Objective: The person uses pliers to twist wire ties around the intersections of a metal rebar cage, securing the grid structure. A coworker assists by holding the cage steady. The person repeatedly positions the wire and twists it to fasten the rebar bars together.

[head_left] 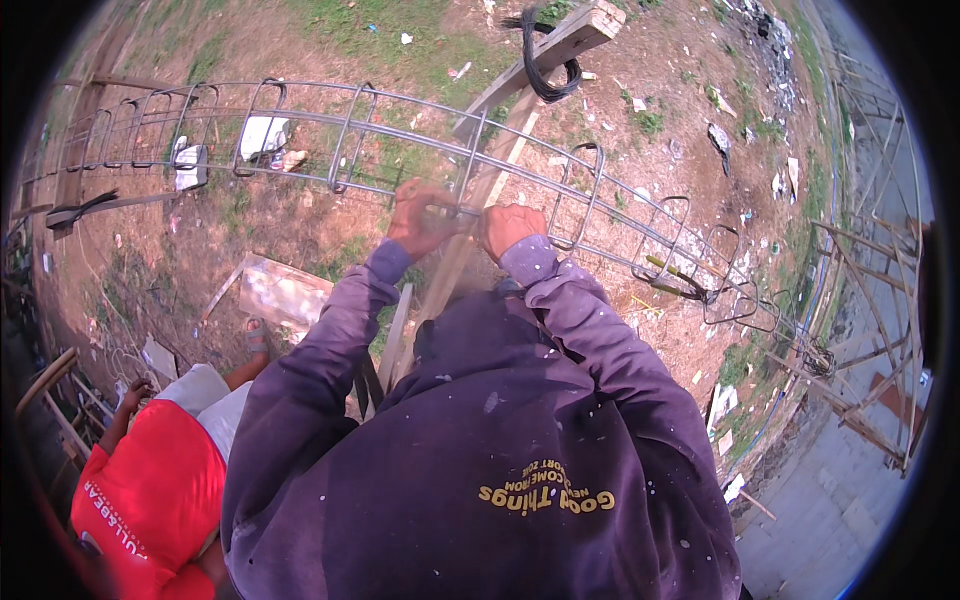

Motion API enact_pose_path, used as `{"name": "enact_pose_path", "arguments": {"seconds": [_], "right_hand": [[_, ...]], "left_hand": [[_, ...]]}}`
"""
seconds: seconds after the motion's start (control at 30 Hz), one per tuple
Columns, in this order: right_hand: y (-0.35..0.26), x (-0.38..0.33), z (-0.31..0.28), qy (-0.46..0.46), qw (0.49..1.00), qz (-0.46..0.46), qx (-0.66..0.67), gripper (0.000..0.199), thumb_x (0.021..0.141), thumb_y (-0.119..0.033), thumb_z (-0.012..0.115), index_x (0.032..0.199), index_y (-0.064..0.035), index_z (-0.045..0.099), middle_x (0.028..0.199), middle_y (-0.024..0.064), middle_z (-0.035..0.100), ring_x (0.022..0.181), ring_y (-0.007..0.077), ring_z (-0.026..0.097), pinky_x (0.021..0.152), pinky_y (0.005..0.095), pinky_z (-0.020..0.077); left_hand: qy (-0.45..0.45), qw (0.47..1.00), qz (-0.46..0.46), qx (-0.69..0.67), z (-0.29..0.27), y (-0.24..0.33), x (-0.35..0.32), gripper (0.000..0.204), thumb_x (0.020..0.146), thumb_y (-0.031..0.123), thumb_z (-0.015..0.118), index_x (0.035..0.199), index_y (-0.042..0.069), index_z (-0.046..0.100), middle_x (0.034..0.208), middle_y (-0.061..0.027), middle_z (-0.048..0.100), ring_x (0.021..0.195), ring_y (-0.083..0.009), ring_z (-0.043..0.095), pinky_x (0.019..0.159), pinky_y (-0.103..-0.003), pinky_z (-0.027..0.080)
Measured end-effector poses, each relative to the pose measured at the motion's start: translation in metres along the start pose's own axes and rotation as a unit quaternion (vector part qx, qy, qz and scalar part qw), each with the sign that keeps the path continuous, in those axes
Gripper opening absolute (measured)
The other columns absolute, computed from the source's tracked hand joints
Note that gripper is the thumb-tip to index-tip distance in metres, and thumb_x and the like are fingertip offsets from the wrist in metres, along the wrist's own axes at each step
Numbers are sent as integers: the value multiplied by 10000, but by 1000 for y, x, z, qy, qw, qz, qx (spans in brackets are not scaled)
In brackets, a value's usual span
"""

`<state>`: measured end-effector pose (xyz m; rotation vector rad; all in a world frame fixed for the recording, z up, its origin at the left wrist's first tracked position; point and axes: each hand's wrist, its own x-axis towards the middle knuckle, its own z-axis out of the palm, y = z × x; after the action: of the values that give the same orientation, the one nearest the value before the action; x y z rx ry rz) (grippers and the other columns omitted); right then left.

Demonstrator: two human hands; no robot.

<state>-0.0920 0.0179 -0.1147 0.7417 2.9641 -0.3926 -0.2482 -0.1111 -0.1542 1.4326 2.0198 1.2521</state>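
A long steel rebar cage [400, 128], made of lengthwise bars and rectangular stirrups, runs across in front of me. Both hands meet at its near lower bar, beside a stirrup [474, 150]. My left hand [420, 217] is curled there, its fingers smeared by motion. Close on its right, my right hand [513, 229] has its fingers closed at the joint of bar and stirrup. Whatever is between them is too small to make out. A coil of dark tie wire [547, 75] hangs from the timber support [572, 42] beyond the cage.
A long yellow-and-dark tool [672, 277] rests on the cage at right. More dark wire [82, 210] lies over timber at left. A person in a red shirt [160, 480] is at lower left, near a wooden board [283, 292]. Timber framing [880, 330] stands far right.
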Motion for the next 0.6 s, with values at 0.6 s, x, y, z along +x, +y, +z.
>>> {"name": "enact_pose_path", "arguments": {"seconds": [0.6], "right_hand": [[178,-137,-100,315,903,293,-23,405,848,-277,700,1156,-31,607,998,191,610,969,358,576,869,446,473]], "left_hand": [[-88,996,-9,23,-19,10,6,465,710,201,741,1152,106,631,1107,-62,660,1119,-257,567,1146,-460,256]]}}
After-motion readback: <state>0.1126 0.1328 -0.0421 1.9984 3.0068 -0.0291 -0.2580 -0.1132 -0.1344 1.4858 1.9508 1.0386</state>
